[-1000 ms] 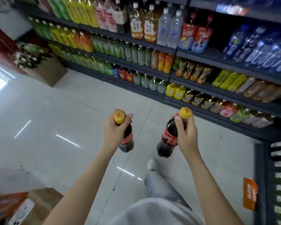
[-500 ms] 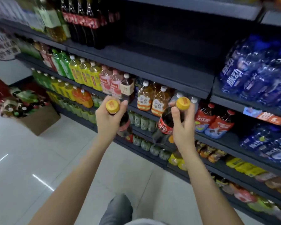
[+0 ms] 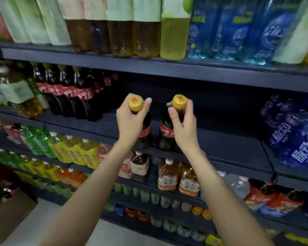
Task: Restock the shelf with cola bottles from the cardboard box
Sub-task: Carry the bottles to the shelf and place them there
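My left hand (image 3: 130, 121) grips the neck of a dark cola bottle (image 3: 146, 128) with a yellow cap and red label. My right hand (image 3: 184, 125) grips the neck of a second cola bottle (image 3: 165, 130) of the same kind. Both bottles stand upright, side by side, at the front edge of a dark shelf (image 3: 229, 144); whether their bases touch it I cannot tell. A row of matching cola bottles (image 3: 75, 93) stands on the same shelf to the left. The shelf space behind and to the right of my hands is bare.
Blue packs of water bottles (image 3: 295, 135) fill the shelf's right end. Tea and juice bottles (image 3: 124, 34) line the shelf above, and yellow and orange drinks (image 3: 167, 176) the shelves below. A cardboard box (image 3: 9, 215) sits on the floor at the lower left.
Both hands have raised the two cola bottles from waist height up to the dark shelf's front edge. My view has tilted up and moved closer to the shelves.
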